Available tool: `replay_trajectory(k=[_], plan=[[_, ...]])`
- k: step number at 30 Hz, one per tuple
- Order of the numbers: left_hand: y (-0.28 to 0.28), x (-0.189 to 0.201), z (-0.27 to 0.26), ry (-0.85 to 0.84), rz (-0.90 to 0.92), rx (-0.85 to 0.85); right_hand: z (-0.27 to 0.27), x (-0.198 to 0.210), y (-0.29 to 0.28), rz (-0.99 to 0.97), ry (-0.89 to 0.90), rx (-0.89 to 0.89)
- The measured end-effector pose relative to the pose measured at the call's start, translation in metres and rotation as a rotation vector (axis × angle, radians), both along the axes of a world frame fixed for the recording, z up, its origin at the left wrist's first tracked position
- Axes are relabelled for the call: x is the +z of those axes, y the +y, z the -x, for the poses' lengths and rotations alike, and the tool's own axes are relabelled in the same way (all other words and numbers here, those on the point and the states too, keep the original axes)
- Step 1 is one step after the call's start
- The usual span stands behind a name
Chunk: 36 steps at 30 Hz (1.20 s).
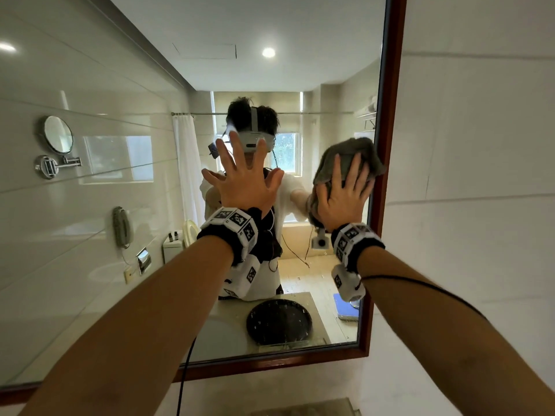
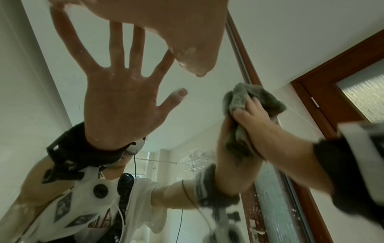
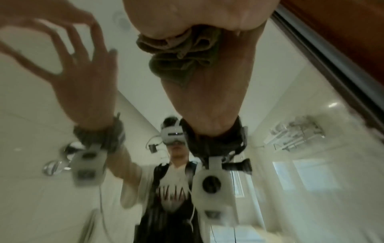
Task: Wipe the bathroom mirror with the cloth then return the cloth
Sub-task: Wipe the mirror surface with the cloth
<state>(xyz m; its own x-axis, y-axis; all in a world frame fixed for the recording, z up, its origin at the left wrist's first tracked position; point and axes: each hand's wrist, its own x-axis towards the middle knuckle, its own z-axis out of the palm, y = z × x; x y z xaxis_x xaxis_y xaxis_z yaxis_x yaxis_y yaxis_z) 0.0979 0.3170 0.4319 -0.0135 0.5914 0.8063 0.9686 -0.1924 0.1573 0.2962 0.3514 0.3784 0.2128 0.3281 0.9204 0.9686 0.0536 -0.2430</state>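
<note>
Up against the bathroom mirror (image 1: pixel 126 205), both of my hands are raised. My right hand (image 1: pixel 342 202) presses a bunched grey cloth (image 1: pixel 354 157) flat on the glass at the mirror's right side, w/ the cloth's far edge touching the dark red-brown wooden frame (image 1: pixel 387 175). Fingers are straight and spread over the cloth, not curled round it; folds of cloth stick out above the fingertips and below the heel of the palm. Right wrist view is blurred but shows crumpled cloth (image 3: pixel 182 54) trapped between palm and glass.

My left hand (image 1: pixel 243 181) is just left of the right one, fingers straight and fanned wide, palm toward the mirror, holding nothing. Left wrist view shows its reflected palm (image 2: pixel 120 102) meeting the real fingertips, so it seems to touch the glass.

Both wrists wear black bands w/ white marker blocks (image 1: pixel 237 223) and small cameras.

Reflected in the mirror: a person in a white headset and white t-shirt, a round black tray (image 1: pixel 279 322) on the counter (image 1: pixel 228 313), a blue item (image 1: pixel 345 307) at the near right, a round wall-mounted shaving mirror (image 1: pixel 57 135) at left, a shower curtain (image 1: pixel 186 163), and a window (image 1: pixel 286 153).
</note>
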Motion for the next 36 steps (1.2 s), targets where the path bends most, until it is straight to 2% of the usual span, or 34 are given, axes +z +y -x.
replay_trajectory(k=[6, 8, 10, 15, 22, 26, 32, 36], plan=[[-0.001, -0.001, -0.002, -0.009, 0.006, -0.004, 0.005, -0.12, -0.015, 0.153, 0.054, 0.013], [0.0, -0.001, -0.001, -0.006, 0.006, -0.01, 0.005, -0.143, -0.021, 0.198, 0.072, 0.017], [0.0, -0.002, 0.0, 0.003, 0.007, -0.009, 0.005, -0.146, -0.023, 0.229, 0.076, 0.021], [0.0, -0.002, 0.001, 0.007, -0.003, -0.015, 0.011, -0.108, -0.019, 0.22, 0.123, 0.017], [-0.004, 0.0, 0.011, 0.044, -0.032, -0.004, 0.013, 0.032, -0.004, 0.123, 0.033, -0.003], [-0.004, 0.001, 0.019, 0.067, -0.047, 0.007, 0.034, 0.084, -0.004, 0.089, 0.016, -0.009], [-0.008, 0.002, 0.02, 0.051, -0.046, 0.0, 0.069, 0.106, -0.008, 0.07, -0.123, 0.071], [-0.01, 0.002, 0.023, 0.057, -0.043, -0.006, 0.087, 0.092, -0.007, 0.058, -0.255, 0.081]])
